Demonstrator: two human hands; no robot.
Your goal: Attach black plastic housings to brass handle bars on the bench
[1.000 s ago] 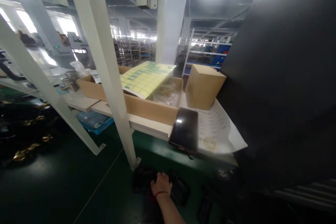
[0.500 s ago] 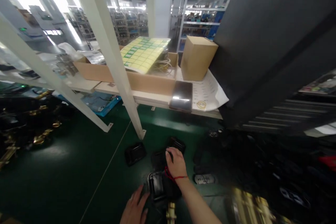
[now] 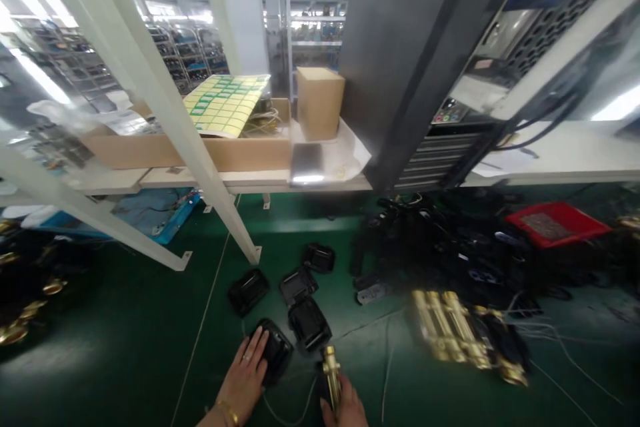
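Resting under left hand (image 3: 245,380): black part (image 3: 274,349)

a: how's the light?

b: bright at the far side, dim near. daylight pours through the windows (image 3: 30,73) at the far left and washes that corner out white. another blown-out patch sits at the far right edge.

a: any glare?

b: a hard white glint on the dark tablet (image 3: 306,164) at the shelf's edge. the green floor (image 3: 125,347) shows a soft pale sheen at the near left.

a: sharpness?

b: smeared. the brass parts (image 3: 450,333) at the near right are streaked by motion blur, and the black heap behind them sinks into shadow. the white posts (image 3: 150,100) bow and lean outward, stretched by the wide lens toward the edges.
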